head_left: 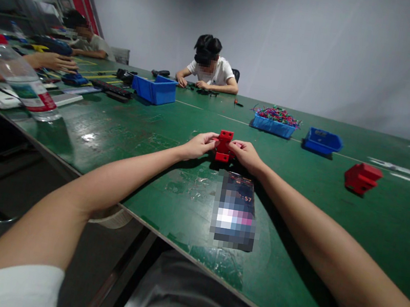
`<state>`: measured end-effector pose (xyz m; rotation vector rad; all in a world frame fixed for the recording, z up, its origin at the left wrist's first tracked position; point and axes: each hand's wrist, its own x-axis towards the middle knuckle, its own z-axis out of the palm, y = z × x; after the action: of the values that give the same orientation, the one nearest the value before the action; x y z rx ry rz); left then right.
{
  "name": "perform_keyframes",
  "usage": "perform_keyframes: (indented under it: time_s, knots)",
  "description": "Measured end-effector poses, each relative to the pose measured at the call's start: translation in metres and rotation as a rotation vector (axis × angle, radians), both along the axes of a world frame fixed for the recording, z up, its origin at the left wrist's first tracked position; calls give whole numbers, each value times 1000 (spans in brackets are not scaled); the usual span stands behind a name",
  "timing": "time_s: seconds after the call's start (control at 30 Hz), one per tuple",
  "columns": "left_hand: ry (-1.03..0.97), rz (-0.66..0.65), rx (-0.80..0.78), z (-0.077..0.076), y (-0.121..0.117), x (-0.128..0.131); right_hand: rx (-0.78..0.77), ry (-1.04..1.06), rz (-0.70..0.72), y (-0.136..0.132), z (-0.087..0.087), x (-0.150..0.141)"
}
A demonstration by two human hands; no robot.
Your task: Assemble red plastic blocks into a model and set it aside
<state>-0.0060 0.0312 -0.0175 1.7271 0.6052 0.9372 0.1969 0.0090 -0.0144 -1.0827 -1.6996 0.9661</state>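
Between my two hands, over the green table, is a red block-like part (224, 146) with small round holes in its upper and lower ends. My left hand (201, 145) is closed, its fingertips pinching the part's left side. From the right, my right hand (246, 155) is closed on the same part, thumb and fingers at its edge. What lies under the fingertips is hidden. A phone (238, 210) with a lit screen lies just below my hands. Off to the right, another red block-like part (363, 178) rests by itself.
A blue bin (274, 127) heaped with coloured wires and a second blue bin (322, 142) stand beyond my right hand. Another blue bin (155, 89) sits back left. A water bottle (26, 78) stands at the left edge near a person's hand (54, 62). Another person (211, 66) works opposite.
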Motion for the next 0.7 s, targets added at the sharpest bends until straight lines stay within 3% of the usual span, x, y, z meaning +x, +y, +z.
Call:
perform_keyframes:
  time_s: [0.7]
  knots:
    - [0, 32, -58, -1, 1, 0, -1, -37, -13, -1, 1, -2]
